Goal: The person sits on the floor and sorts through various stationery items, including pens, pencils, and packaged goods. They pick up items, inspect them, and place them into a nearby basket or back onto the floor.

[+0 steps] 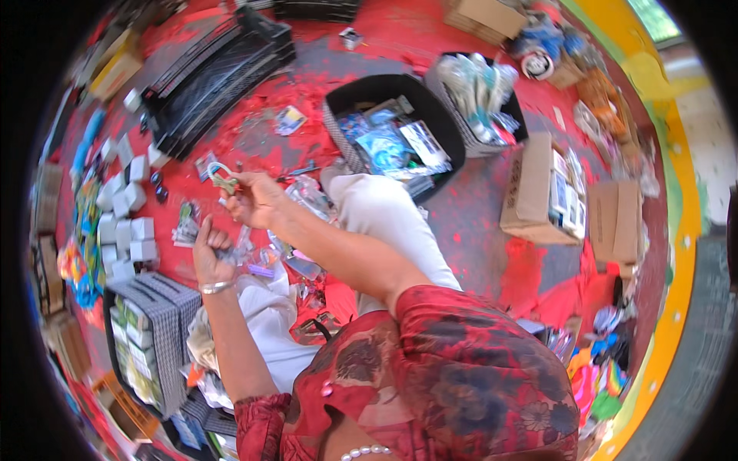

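My right hand (260, 201) is raised in front of me, its fingers pinching a small coiled cord (224, 183), pale with a whitish loop at the top. Just below and to the left, my left hand (213, 253) has its fingers curled in toward the palm; whatever they may hold is hidden. Small packets (187, 224) lie on the floor beyond the left hand. Clear plastic wrappings (311, 197) and a purple item (261, 270) are scattered near my legs.
Black lined bins (336, 127) with packaged goods and bottles stand ahead. An open carton (525, 192) is at right. White boxes (123, 198) are stacked at left, near a checkered bin (173, 307). A long black crate (215, 81) lies far left.
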Demonstrator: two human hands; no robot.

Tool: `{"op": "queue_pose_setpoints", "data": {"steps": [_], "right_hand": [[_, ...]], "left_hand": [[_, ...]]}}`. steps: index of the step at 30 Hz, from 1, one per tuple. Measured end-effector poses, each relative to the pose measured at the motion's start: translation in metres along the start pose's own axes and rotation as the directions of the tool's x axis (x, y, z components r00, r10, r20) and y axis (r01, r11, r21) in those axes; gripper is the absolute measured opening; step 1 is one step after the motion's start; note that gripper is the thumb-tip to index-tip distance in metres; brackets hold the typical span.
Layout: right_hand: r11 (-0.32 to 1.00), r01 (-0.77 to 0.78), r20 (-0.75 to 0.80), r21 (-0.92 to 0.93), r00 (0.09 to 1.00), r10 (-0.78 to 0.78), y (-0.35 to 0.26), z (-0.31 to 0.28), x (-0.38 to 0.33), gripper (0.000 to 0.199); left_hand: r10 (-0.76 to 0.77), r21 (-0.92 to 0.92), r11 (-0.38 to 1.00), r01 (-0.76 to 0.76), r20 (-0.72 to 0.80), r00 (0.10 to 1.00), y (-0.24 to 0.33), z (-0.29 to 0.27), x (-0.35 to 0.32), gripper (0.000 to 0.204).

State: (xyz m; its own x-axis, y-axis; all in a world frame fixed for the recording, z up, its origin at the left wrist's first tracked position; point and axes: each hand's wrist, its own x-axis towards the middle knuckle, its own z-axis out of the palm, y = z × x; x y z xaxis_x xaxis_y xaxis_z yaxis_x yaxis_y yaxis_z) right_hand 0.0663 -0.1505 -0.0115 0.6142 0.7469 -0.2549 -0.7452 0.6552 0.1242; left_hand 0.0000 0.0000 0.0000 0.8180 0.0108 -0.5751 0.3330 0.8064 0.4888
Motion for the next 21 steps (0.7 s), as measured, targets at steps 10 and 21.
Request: {"op": "queue_pose_setpoints", "data": {"steps": [10,21], "right_hand": [[0.938,0.338,0.113,0.077,0.932,-0.345,-0.066,0.005,0.049,0.024],[0.841,0.497,0.185,-0.215,0.866,-0.464,-0.193,0.098,0.033,0.020]], "left_hand": [[-0.083,-0.033,0.996,0.083,0.019,0.996,-0.012,0.007,0.005,0.008],[-0.120,0.006,0.993,0.120,0.018,0.993,-0.018,0.015,0.016,0.008]]}}
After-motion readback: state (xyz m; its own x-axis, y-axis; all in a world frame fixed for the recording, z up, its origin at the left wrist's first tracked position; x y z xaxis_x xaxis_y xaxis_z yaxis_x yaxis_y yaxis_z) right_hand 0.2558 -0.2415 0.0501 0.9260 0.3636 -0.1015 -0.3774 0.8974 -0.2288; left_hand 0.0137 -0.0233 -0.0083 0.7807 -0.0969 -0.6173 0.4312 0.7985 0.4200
